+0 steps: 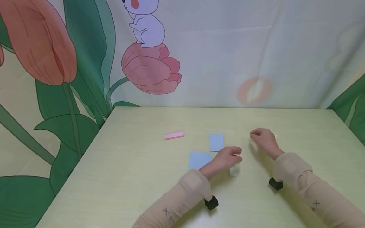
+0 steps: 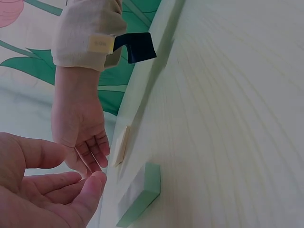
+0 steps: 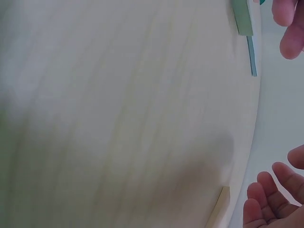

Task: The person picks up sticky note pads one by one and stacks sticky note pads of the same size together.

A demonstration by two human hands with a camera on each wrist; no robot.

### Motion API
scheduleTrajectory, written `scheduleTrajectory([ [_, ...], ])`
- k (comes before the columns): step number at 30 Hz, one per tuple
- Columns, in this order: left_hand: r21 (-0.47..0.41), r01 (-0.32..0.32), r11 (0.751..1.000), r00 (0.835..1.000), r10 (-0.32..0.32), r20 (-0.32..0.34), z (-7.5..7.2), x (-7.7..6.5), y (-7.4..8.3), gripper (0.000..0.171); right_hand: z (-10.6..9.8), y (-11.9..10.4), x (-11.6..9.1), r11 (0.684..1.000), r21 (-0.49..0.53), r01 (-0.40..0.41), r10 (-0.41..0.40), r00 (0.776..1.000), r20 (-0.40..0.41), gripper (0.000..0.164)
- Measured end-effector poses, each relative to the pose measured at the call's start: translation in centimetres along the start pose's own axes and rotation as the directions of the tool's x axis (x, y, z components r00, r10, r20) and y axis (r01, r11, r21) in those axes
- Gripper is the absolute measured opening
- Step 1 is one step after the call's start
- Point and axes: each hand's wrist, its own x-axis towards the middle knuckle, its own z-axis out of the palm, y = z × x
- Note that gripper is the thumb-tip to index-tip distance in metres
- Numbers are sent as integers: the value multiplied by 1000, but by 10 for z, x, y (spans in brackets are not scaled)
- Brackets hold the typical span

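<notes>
My left hand [image 1: 223, 160] hovers over the table with loosely bent fingers and nothing in them. Below it, partly covered, lies a thick pale green pad of paper, like sticky notes [image 1: 234, 171]; its green side [image 2: 142, 197] shows in the left wrist view. A larger blue pad [image 1: 198, 160] is partly behind my left wrist, and a smaller blue pad [image 1: 216, 142] lies just beyond. My right hand [image 1: 265, 141] is raised to the right, fingers relaxed, holding nothing. Mostly hidden behind it is a pale yellow pad [image 1: 275, 136], whose edge [image 3: 219, 207] appears in the right wrist view.
A pink strip-shaped pad [image 1: 174, 136] lies farther left on the pale wooden table [image 1: 128, 177]. Behind the table's far edge hangs a curtain [image 1: 211, 63] printed with tulips and a white animal. Black wrist cameras [image 1: 211, 203] hang under both sleeves.
</notes>
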Motion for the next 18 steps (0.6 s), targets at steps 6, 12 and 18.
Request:
scheduleTrajectory([
  [6,-24,11,1000,1000,-11,-7,7,1,3,39,-3,3,2,999,-29,-18,18,1000,-23,38],
  [12,-76,52,996,998,-53,-19,14,3,4,41,-6,8,5,999,-40,-22,21,999,-40,40],
  [18,-128,63,990,997,-68,-28,21,7,3,43,-9,11,6,999,-51,-19,15,997,-69,40],
])
